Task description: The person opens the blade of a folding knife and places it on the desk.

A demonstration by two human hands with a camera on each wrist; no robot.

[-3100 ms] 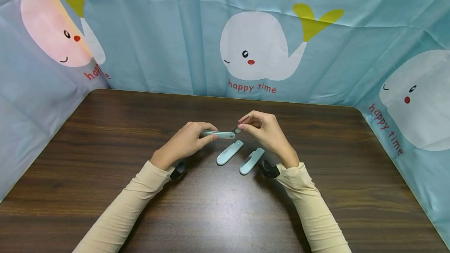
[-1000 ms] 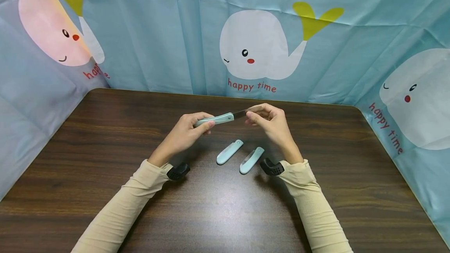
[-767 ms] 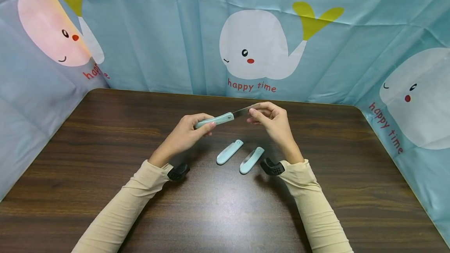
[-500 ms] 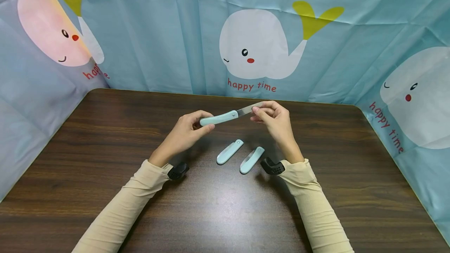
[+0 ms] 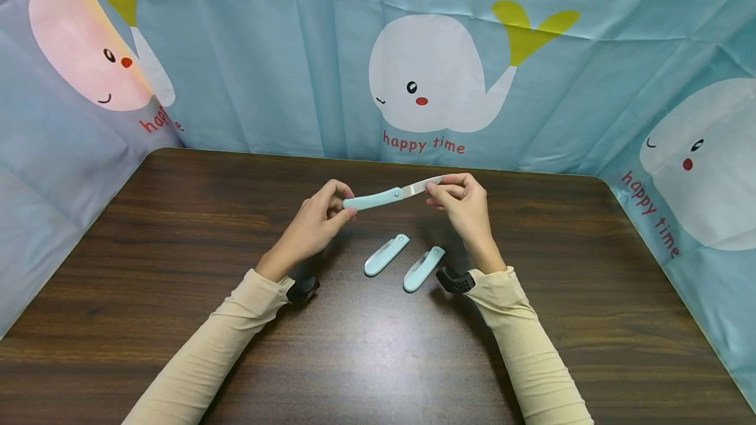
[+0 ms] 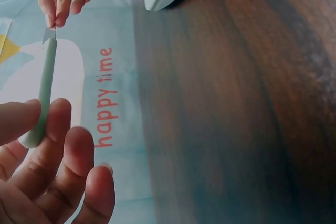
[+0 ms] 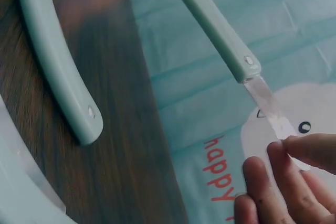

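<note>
A folding knife (image 5: pixel 372 199) with a pale mint handle is held up above the table, its metal blade swung out nearly in line with the handle. My left hand (image 5: pixel 314 220) pinches the handle's butt end between thumb and fingers. At the other end, my right hand (image 5: pixel 466 210) pinches the blade near its tip, partly covering it. In the right wrist view the knife (image 7: pixel 220 32) shows its pivot pin and blade. Two more folding knives, a left one (image 5: pixel 385 257) and a right one (image 5: pixel 422 270), lie folded on the table below.
The dark wood-grain table (image 5: pixel 177 248) spreads under both arms. A light blue cloth (image 5: pixel 248 71) with whale prints hangs behind and beside it. Black devices sit at the wrists, one at the left cuff (image 5: pixel 302 288) and one at the right (image 5: pixel 455 279).
The blade has swung out from the handle into line with it. Both hands rose with the knife, and the left fingers moved to the handle's end. The two lying knives stay put.
</note>
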